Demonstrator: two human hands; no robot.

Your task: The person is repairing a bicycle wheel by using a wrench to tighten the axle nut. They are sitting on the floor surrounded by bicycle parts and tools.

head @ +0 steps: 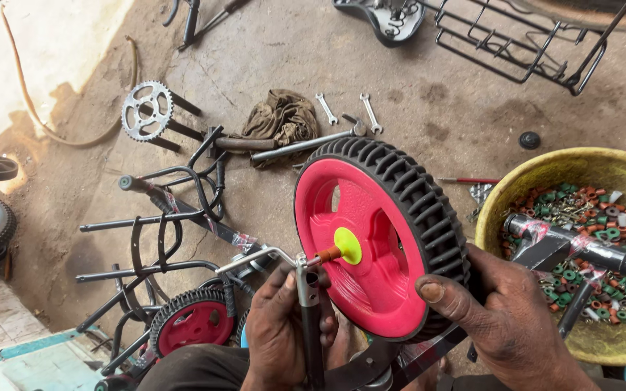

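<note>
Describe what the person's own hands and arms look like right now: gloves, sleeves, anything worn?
Both hands are bare: no gloves, rings or wristwatch show on the left hand or the right hand. The fingers look smudged with workshop grime, and the right thumbnail is short. No sleeve reaches either wrist; the forearms leave the picture at its bottom edge.

Yellow basin (523, 190) crowding the right, black frames (161, 239) left, bare floor (429, 94) beyond

Wheel (378, 246): pink hub, black ribbed tyre, yellow-green cap (347, 245) with orange tip. Bowl (545, 177) yellow, holding green and red-brown bits (570, 203). Rag (282, 117) brown. Floor (429, 94) grey-brown.
</note>
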